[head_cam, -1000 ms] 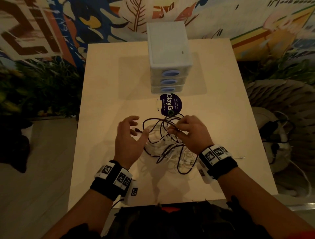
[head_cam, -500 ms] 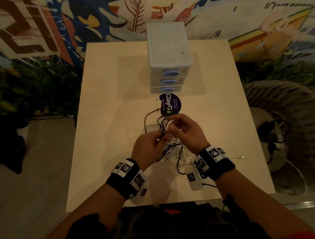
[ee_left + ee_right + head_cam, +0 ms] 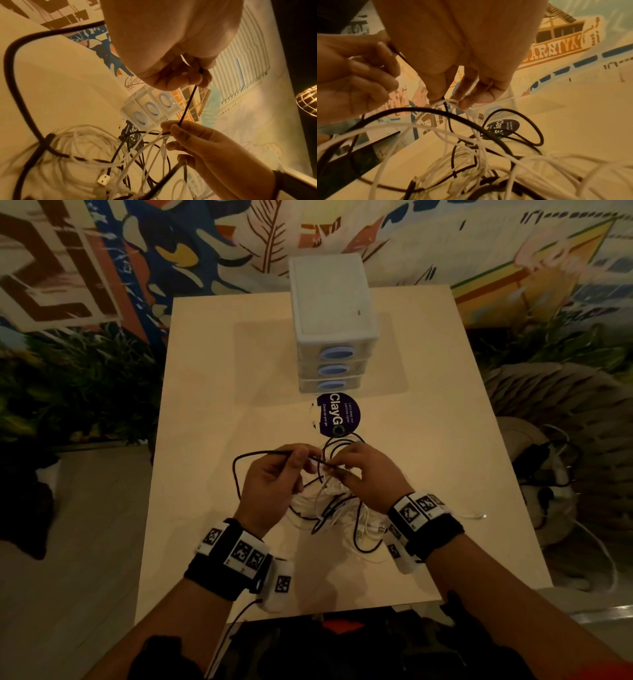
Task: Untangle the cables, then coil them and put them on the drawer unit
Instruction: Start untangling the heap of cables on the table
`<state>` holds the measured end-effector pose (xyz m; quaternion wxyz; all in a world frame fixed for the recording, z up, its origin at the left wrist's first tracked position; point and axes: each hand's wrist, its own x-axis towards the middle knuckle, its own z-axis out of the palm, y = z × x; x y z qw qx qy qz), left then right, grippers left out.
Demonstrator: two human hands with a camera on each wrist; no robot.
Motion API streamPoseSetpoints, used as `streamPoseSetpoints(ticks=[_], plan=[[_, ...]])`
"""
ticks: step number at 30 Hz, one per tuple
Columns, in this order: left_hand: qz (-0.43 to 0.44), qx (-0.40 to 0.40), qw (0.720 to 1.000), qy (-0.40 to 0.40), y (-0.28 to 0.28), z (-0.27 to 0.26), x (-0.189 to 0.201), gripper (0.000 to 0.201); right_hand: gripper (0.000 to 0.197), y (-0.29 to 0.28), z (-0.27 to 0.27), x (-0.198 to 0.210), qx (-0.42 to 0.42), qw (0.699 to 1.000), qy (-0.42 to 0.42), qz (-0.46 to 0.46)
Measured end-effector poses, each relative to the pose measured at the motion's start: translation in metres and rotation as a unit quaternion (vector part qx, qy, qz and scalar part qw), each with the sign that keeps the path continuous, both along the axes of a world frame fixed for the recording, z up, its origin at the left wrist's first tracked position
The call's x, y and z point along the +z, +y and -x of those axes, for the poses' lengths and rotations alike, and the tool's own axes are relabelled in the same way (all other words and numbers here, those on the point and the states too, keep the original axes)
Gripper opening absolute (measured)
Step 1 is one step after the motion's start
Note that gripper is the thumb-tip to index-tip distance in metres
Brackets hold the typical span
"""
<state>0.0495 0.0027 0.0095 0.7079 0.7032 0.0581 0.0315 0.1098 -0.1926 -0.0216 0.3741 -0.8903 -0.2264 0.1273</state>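
Left hand (image 3: pixel 274 481): centre of the head view, raised, thumb and forefinger pinching a black cable (image 3: pixel 260 454).
Right hand (image 3: pixel 368 474): just right of it, fingertips close together, pinching tangled strands.
Forearms: rising from the lower corners, each wrist banded.

One drawer unit (image 3: pixel 331 313) with three drawers is seen near the table's (image 3: pixel 212 392) far edge. One round sticker (image 3: pixel 337 414) is counted. Two hands are present. The tangled cables (image 3: pixel 329 505) cannot be counted.
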Motion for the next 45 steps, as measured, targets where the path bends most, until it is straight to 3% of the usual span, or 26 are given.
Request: streamPoseSetpoints(ticks=[4,7,9,11,15,21,23,27,30,34,37,42,45], plan=[[-0.071,0.037,0.996,0.038,0.003,-0.001,-0.016,0.023,0.017,-0.008,0.0,0.008,-0.018,0.996,-0.056,-0.061],[-0.18,-0.046,0.979,0.084,-0.001,0.003,-0.028,0.054,0.017,-0.008,0.005,0.005,-0.054,0.993,-0.039,-0.096],[-0.238,-0.108,0.964,0.053,-0.008,0.006,-0.036,0.059,0.018,-0.005,0.008,0.003,-0.073,0.99,-0.065,-0.104],[-0.279,-0.121,0.952,0.023,-0.016,0.005,-0.045,0.054,0.016,-0.004,0.009,0.004,-0.075,0.988,-0.092,-0.1],[-0.369,-0.084,0.926,0.012,-0.024,-0.003,-0.05,0.031,0.013,-0.006,0.006,0.01,-0.069,0.994,0.014,-0.09],[-0.384,-0.055,0.922,0.02,-0.018,-0.01,-0.058,0.028,0.019,-0.009,0.01,-0.001,-0.089,0.993,0.054,-0.063],[-0.377,-0.057,0.923,0.043,-0.02,-0.011,-0.059,0.033,0.013,-0.007,0.013,0.001,-0.093,0.992,0.049,-0.072],[-0.314,-0.092,0.942,0.079,-0.027,-0.007,-0.056,0.049,0.014,-0.011,0.007,0.007,-0.133,0.987,0.027,-0.089],[-0.249,-0.074,0.961,0.092,-0.026,-0.003,-0.054,0.043,0.02,-0.017,-0.003,0.008,-0.157,0.983,0.008,-0.091],[-0.327,-0.056,0.94,0.076,-0.022,-0.005,-0.052,0.045,0.022,-0.017,-0.005,0.009,-0.185,0.973,0.05,-0.132],[-0.359,-0.094,0.928,-0.014,-0.023,-0.005,-0.046,0.057,0.023,-0.012,-0.002,0.011,-0.181,0.965,0.091,-0.164],[-0.373,-0.144,0.914,-0.072,-0.03,-0.006,-0.039,0.028,0.023,-0.006,-0.002,0.017,-0.173,0.947,0.144,-0.228],[-0.336,-0.108,0.935,-0.037,-0.029,-0.005,-0.038,0.018,0.03,-0.004,-0.003,0.022,-0.19,0.927,0.175,-0.27]])
